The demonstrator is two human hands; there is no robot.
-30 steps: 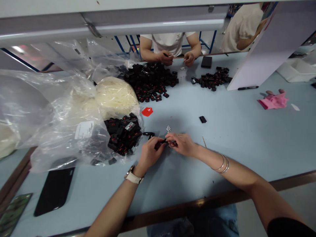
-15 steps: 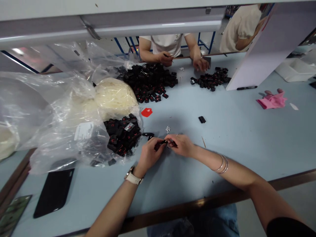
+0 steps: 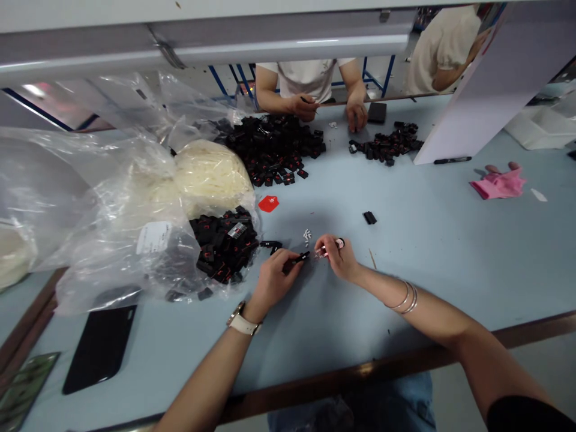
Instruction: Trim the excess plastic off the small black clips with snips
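Between the fingertips of my left hand [image 3: 273, 279] is a small black plastic part [image 3: 303, 256], its end sticking out to the right. My right hand [image 3: 344, 263] is closed around a slim pen-like tool [image 3: 340, 243] with a dark, pale-ringed end. The tool's shiny tip is near the black part, with a small gap between them; its exact kind is unclear. Just beyond both hands lies a little pile of tiny white pieces [image 3: 307, 234]. More black parts [image 3: 272, 245] rest behind my left hand.
At left, a clear plastic bag [image 3: 112, 240] bulges beside a heap of black parts [image 3: 225, 246]. A red piece [image 3: 269, 204], a lone black part [image 3: 369, 217] and a pink glove [image 3: 499, 182] lie on the table. Opposite, a co-worker's hands [image 3: 306, 107] work near another black heap [image 3: 274, 147].
My right hand has drawn away from the black part and turned, exposing the tool. My left hand stays put. The co-worker's hand on the right has shifted left, off a dark square object.
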